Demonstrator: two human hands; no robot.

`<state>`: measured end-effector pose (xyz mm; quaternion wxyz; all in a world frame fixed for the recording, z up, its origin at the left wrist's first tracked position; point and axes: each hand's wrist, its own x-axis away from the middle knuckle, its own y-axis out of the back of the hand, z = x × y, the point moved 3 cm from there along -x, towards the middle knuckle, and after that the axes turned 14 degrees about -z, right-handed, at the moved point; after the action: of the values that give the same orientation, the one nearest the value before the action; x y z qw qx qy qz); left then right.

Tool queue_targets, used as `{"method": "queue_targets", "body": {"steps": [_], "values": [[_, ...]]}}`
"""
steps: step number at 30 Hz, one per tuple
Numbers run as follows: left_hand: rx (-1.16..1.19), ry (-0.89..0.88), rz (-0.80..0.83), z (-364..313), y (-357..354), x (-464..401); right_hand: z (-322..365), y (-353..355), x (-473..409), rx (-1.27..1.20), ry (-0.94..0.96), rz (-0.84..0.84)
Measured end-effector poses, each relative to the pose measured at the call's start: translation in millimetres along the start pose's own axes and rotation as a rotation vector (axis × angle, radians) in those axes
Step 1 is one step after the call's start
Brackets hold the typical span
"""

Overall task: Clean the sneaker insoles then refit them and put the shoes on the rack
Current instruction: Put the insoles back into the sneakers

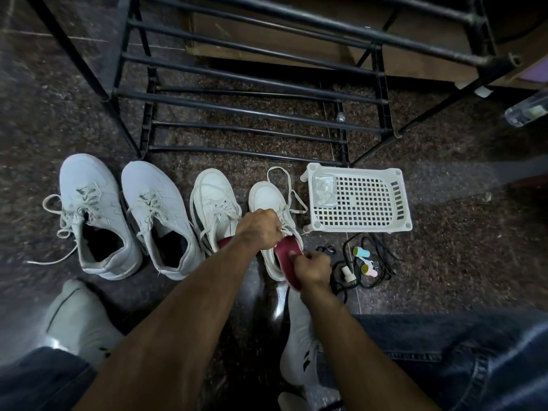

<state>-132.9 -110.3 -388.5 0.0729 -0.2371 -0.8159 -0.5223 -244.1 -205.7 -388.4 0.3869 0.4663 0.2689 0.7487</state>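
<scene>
Speckled dark stone floor fronts a black tubular rack [252, 93]. My left hand [261, 226] grips the white sneaker [271, 203] by its laces; my right hand [312, 266] pinches its flat maroon insole [286, 249].

One head-worn view — looking steeply down, close over the floor [444, 292] ahead.

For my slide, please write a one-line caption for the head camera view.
Left hand holds the white sneaker while the right hand pinches its red insole, before the black rack.
</scene>
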Motion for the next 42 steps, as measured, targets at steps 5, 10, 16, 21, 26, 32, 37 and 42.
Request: {"method": "queue_targets", "body": {"steps": [5, 10, 16, 21, 26, 32, 37, 42], "values": [[-0.011, -0.008, 0.016, 0, -2, -3, 29, -5, -1, -0.018, 0.014, -0.039], [-0.004, 0.000, 0.026, 0, -3, -4, 19, -9, 1, -0.168, -0.107, 0.015], [0.010, 0.015, 0.025, 1, -1, -2, 11, -6, 13, -0.455, -0.354, 0.122], [0.018, 0.030, 0.028, 2, -1, -2, 23, -14, 15, -0.550, -0.459, 0.070], [0.011, 0.020, 0.040, 1, -2, -5, 32, -20, 9, -0.505, -0.478, 0.112], [0.000, 0.007, 0.017, 0, -1, -4, 39, -28, 9, -0.539, -0.481, 0.120], [-0.010, 0.011, 0.007, 1, -2, -3, 31, -20, 12, -0.443, -0.332, 0.226], [-0.015, 0.005, -0.001, 2, -4, -2, 9, -4, 1, 0.007, 0.154, 0.028]]}}
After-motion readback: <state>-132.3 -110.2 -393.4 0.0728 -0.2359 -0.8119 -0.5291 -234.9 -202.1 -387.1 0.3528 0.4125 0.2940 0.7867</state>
